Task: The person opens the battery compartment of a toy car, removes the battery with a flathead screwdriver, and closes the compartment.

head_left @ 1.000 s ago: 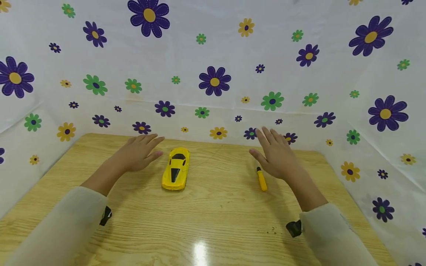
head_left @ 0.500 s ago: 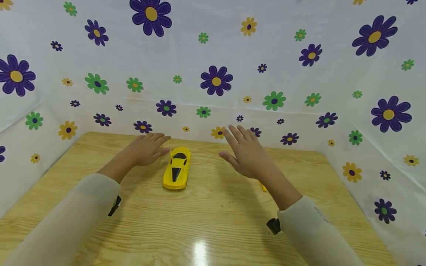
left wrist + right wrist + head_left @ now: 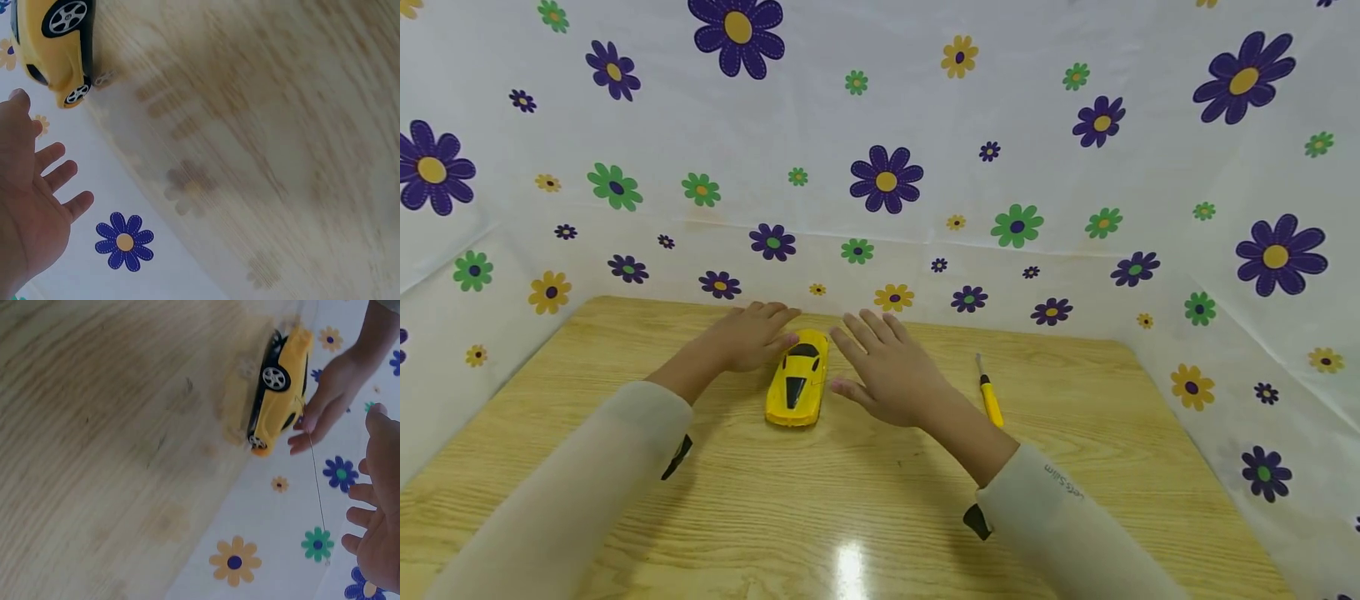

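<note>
A yellow toy car [image 3: 796, 383] with black windows stands on the wooden table, its wheels showing in both wrist views. At its left, my left hand [image 3: 748, 337] has its fingers extended, the thumb over the car's far left edge; whether it touches cannot be told. My right hand [image 3: 887, 371] hovers just to the right of the car, fingers spread and apart from it. In the right wrist view the car [image 3: 281, 387] lies between the left hand [image 3: 340, 387] and the right hand [image 3: 381, 506].
A screwdriver [image 3: 989, 396] with a yellow handle and black collar lies on the wooden table [image 3: 865, 517], right of the right forearm. A white flower-printed cloth [image 3: 820, 125] rises behind and along both sides of the table. A thin thread [image 3: 317, 481] shows in the right wrist view.
My right hand has moved left, from above the screwdriver to beside the toy car, uncovering the screwdriver. The left hand has shifted a little right, closer to the car. The car stays put.
</note>
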Demonstrator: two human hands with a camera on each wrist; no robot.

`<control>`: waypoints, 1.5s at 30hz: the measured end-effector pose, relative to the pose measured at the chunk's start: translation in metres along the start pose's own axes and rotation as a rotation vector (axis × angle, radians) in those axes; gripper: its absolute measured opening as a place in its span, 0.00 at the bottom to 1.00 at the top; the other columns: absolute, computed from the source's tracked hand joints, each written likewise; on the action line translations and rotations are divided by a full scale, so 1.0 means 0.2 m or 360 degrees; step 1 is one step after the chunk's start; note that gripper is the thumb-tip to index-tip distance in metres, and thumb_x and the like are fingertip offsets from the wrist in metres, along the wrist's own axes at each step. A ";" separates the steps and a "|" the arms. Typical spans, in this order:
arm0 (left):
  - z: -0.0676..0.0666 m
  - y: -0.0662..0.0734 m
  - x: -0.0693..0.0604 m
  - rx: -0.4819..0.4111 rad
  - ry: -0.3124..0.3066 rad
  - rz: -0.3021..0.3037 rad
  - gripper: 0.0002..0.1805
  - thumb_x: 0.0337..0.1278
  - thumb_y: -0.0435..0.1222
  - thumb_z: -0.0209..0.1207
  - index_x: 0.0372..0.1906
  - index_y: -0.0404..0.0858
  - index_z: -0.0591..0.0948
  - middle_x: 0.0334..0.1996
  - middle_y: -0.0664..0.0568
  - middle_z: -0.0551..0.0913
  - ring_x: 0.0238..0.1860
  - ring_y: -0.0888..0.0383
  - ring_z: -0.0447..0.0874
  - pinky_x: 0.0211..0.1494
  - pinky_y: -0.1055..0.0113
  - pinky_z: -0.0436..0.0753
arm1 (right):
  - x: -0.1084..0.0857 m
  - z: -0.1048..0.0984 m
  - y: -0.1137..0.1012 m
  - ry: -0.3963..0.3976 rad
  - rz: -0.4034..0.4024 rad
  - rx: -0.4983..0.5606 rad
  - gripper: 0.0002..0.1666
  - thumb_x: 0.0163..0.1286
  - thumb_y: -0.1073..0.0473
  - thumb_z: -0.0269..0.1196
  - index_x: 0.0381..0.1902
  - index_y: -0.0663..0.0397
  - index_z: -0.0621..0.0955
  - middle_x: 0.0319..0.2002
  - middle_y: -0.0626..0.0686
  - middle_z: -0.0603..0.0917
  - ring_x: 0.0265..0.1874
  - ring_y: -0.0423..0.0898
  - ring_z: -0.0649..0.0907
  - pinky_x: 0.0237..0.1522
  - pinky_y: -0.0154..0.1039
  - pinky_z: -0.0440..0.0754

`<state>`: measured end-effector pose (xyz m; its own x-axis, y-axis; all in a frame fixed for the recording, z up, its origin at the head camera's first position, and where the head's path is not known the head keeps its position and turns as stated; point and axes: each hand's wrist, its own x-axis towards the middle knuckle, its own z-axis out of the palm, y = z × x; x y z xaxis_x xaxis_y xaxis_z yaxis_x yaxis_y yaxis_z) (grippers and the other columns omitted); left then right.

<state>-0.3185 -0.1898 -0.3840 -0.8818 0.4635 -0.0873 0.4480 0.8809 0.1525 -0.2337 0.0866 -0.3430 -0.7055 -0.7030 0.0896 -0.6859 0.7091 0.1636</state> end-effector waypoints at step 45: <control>0.06 0.05 0.06 -0.0393 0.0115 0.0403 0.23 0.75 0.48 0.56 0.60 0.36 0.84 0.59 0.42 0.82 0.64 0.40 0.75 0.73 0.39 0.71 | 0.10 0.24 -0.23 -0.0061 -0.0451 -0.0258 0.31 0.82 0.50 0.54 0.78 0.46 0.64 0.77 0.54 0.64 0.75 0.52 0.66 0.78 0.47 0.64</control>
<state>-0.3242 -0.1746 -0.3950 -0.7593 0.6486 0.0519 0.6123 0.6853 0.3942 -0.2249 0.0419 -0.3959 -0.4991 -0.8663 -0.0186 -0.8207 0.4657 0.3311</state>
